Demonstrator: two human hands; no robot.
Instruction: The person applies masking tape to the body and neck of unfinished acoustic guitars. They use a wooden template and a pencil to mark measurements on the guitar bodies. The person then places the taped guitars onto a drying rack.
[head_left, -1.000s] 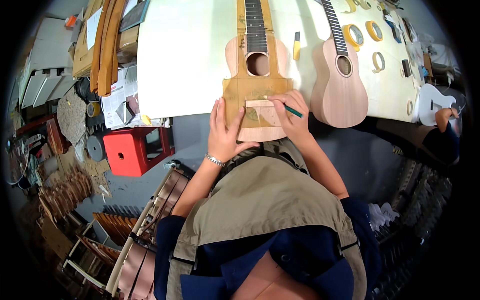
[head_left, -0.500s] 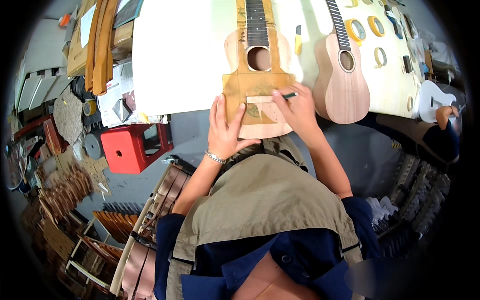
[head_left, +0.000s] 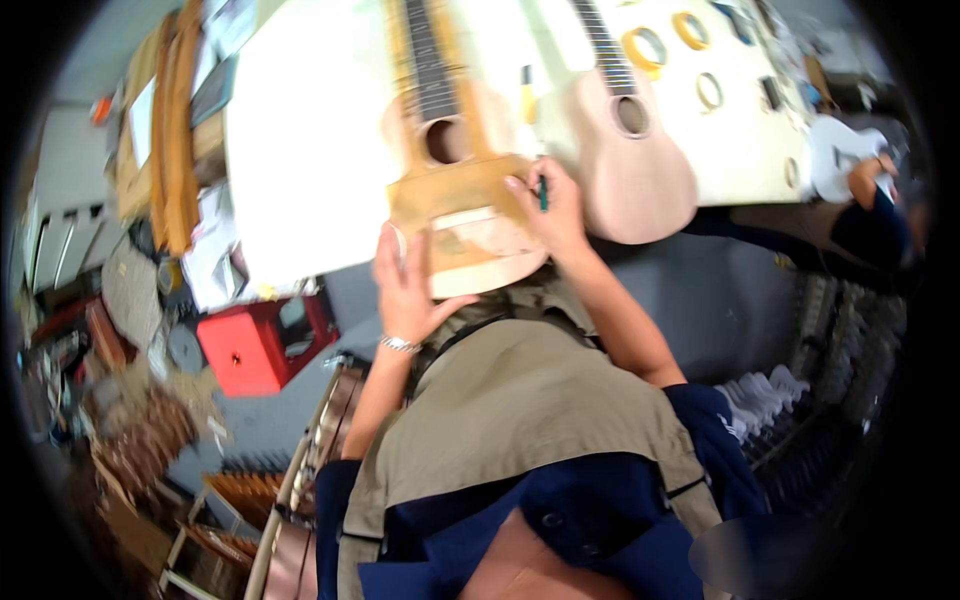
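Note:
An unfinished ukulele [head_left: 490,115] lies at the front edge of the white table, its round soundhole showing. Over its fretboard sides and lower body sits a flat amber template [head_left: 465,185] with a cut-out slot. My left hand [head_left: 403,295] rests along the template's left edge, fingers stretched and thumb pointing right by the body's bottom end. A dark green pencil [head_left: 543,193] is gripped in my right hand [head_left: 560,212], which is at the template's upper right edge. I cannot make out whether the pencil's tip touches anything.
A second ukulele [head_left: 640,185] lies close on the right. Between them is a yellow-and-black cutter [head_left: 527,100]. Rolls of tape [head_left: 631,45] lie farther back. A red stool [head_left: 240,355] stands left below the table. At far right, another person's hand [head_left: 866,182] touches a white guitar body [head_left: 828,150].
My right hand has moved from beside the template's slot toward its upper right edge, and the pencil has turned more upright. My left hand stays at the left edge. The whole view has shifted and tilted.

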